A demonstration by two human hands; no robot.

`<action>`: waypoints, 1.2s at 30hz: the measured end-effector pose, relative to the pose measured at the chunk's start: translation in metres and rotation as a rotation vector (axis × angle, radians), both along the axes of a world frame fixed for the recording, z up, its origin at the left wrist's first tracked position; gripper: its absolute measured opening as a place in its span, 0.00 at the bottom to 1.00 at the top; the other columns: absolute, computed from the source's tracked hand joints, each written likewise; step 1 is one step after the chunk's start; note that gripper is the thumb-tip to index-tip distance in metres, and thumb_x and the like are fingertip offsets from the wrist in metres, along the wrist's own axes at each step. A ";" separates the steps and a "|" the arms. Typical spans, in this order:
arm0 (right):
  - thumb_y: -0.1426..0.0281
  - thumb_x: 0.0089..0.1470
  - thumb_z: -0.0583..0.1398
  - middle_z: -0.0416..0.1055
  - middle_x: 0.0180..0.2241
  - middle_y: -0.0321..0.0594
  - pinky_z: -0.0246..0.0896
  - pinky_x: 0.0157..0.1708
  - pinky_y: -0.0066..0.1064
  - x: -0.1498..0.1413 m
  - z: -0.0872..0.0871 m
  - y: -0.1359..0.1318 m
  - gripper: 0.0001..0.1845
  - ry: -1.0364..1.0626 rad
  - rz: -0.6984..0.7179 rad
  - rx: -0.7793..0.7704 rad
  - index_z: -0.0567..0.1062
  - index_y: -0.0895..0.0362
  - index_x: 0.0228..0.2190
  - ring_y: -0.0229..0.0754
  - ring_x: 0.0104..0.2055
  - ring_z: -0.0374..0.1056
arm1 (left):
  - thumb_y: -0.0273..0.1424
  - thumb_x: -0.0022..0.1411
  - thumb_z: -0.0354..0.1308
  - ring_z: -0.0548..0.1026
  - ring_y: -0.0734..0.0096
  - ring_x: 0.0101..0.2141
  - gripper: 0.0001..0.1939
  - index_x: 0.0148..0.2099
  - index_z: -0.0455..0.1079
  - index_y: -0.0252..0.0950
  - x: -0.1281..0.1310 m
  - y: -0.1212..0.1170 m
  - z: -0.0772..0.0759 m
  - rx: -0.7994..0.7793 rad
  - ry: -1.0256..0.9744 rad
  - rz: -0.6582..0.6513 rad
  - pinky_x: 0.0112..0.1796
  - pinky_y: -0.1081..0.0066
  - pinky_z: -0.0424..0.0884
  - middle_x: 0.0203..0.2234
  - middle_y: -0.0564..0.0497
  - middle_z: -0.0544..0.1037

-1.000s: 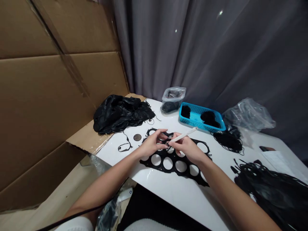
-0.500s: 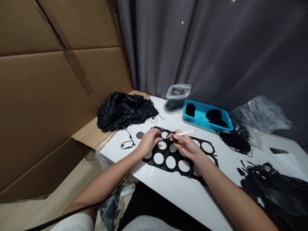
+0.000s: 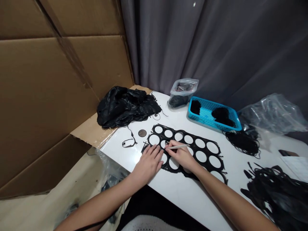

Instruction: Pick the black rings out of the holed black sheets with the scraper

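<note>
A thin black sheet (image 3: 184, 132) full of round cut-out holes lies flat on the white table (image 3: 134, 158). My left hand (image 3: 149, 162) rests palm down on its left part, fingers stretched out over the black material. Between the fingers of my right hand (image 3: 181, 155) is a slim white pen-like tool (image 3: 179, 146), its shaft pointing right. The tool's dark tip is at the edge of a hole in the middle row; the fingers partly hide it. Just left of the sheet lies a dark round disc (image 3: 142, 133).
A heap of black sheeting (image 3: 125, 107) lies at the back left, with a thin black scrap (image 3: 130, 141) in front. Behind are a clear bag (image 3: 184, 86) and a blue basket (image 3: 207, 120) holding black pieces. More black offcuts (image 3: 271, 189) lie at right, near a plastic bag (image 3: 276, 112).
My left hand has come down from the sheet's upper part and now lies flat near its left edge. My right hand has lowered the white tool onto the sheet. The view has shifted slightly.
</note>
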State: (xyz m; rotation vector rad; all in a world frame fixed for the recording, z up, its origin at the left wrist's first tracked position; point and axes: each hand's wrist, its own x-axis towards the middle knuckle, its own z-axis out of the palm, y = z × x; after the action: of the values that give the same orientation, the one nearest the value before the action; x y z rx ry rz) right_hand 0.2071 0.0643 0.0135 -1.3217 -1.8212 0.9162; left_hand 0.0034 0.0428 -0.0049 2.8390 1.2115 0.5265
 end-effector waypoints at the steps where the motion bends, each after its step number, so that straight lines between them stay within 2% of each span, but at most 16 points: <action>1: 0.71 0.58 0.58 0.72 0.31 0.36 0.62 0.37 0.33 0.000 -0.001 -0.001 0.08 -0.004 0.011 0.027 0.67 0.53 0.26 0.42 0.35 0.69 | 0.34 0.71 0.51 0.67 0.52 0.59 0.20 0.61 0.66 0.32 0.000 0.000 0.000 -0.002 0.004 0.005 0.60 0.51 0.60 0.58 0.42 0.72; 5: 0.73 0.62 0.54 0.71 0.32 0.40 0.62 0.37 0.35 -0.002 -0.008 -0.004 0.09 -0.138 0.100 0.181 0.67 0.53 0.29 0.44 0.36 0.67 | 0.34 0.72 0.49 0.67 0.54 0.60 0.20 0.62 0.65 0.33 0.000 -0.001 -0.001 -0.007 0.024 0.009 0.62 0.51 0.57 0.59 0.44 0.71; 8: 0.73 0.63 0.51 0.69 0.30 0.41 0.60 0.36 0.36 0.002 -0.008 0.008 0.11 -0.288 0.149 0.309 0.66 0.53 0.28 0.46 0.35 0.64 | 0.34 0.72 0.49 0.67 0.54 0.60 0.19 0.61 0.66 0.33 0.000 0.000 -0.002 -0.005 0.028 0.005 0.61 0.50 0.57 0.59 0.43 0.72; 10: 0.73 0.61 0.52 0.68 0.29 0.41 0.59 0.34 0.36 0.012 -0.002 0.027 0.11 -0.305 0.047 0.351 0.65 0.53 0.26 0.46 0.34 0.63 | 0.33 0.72 0.49 0.67 0.54 0.59 0.19 0.60 0.66 0.33 0.000 0.000 -0.002 -0.007 0.026 0.005 0.61 0.50 0.57 0.58 0.43 0.72; 12: 0.72 0.58 0.54 0.67 0.27 0.39 0.57 0.33 0.35 0.025 0.009 0.050 0.10 -0.262 -0.124 0.340 0.63 0.52 0.25 0.45 0.31 0.63 | 0.33 0.71 0.50 0.67 0.54 0.59 0.18 0.60 0.66 0.33 0.000 0.000 -0.001 -0.009 0.022 0.004 0.61 0.50 0.57 0.58 0.43 0.72; 15: 0.68 0.56 0.57 0.66 0.25 0.36 0.55 0.31 0.33 0.038 0.024 0.068 0.11 -0.169 -0.243 0.198 0.63 0.53 0.23 0.43 0.29 0.64 | 0.32 0.71 0.50 0.67 0.54 0.59 0.18 0.60 0.66 0.34 -0.001 -0.002 0.000 -0.009 0.005 0.003 0.60 0.51 0.58 0.57 0.44 0.73; 18: 0.65 0.55 0.59 0.68 0.24 0.35 0.56 0.32 0.32 0.031 0.026 0.055 0.11 -0.078 -0.158 0.006 0.65 0.53 0.23 0.42 0.30 0.65 | 0.33 0.71 0.51 0.67 0.53 0.58 0.18 0.59 0.66 0.34 -0.001 -0.002 0.003 -0.014 -0.012 0.014 0.60 0.51 0.58 0.56 0.43 0.73; 21: 0.65 0.55 0.59 0.68 0.25 0.33 0.57 0.33 0.32 0.013 0.015 0.028 0.11 -0.023 -0.054 -0.104 0.65 0.53 0.24 0.41 0.30 0.64 | 0.34 0.69 0.54 0.68 0.53 0.57 0.20 0.60 0.65 0.34 0.000 0.000 0.008 -0.043 -0.020 0.025 0.59 0.51 0.59 0.55 0.42 0.72; 26: 0.65 0.56 0.59 0.69 0.27 0.34 0.56 0.31 0.31 0.000 -0.001 0.003 0.11 0.050 -0.076 -0.135 0.66 0.53 0.24 0.41 0.31 0.64 | 0.36 0.69 0.55 0.67 0.53 0.57 0.22 0.62 0.63 0.33 0.003 0.003 0.012 -0.049 -0.026 -0.001 0.60 0.52 0.58 0.54 0.43 0.73; 33: 0.64 0.58 0.59 0.66 0.26 0.32 0.54 0.29 0.30 -0.002 -0.003 -0.006 0.11 0.105 -0.116 -0.175 0.66 0.53 0.25 0.39 0.28 0.60 | 0.35 0.69 0.53 0.66 0.51 0.58 0.20 0.60 0.65 0.33 0.002 0.002 0.009 -0.015 -0.005 -0.006 0.61 0.51 0.57 0.54 0.42 0.73; 36: 0.62 0.55 0.61 0.66 0.25 0.32 0.54 0.29 0.31 0.000 -0.001 0.000 0.11 0.144 -0.147 -0.206 0.67 0.53 0.25 0.39 0.28 0.60 | 0.34 0.71 0.50 0.66 0.53 0.59 0.19 0.60 0.66 0.32 0.002 0.002 0.005 0.001 0.000 -0.018 0.62 0.52 0.56 0.55 0.43 0.73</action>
State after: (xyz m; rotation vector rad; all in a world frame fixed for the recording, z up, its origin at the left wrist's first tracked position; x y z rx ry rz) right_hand 0.2069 0.0644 0.0121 -1.4539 -1.5318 1.1113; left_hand 0.0056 0.0449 0.0005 2.8484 1.1845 0.5260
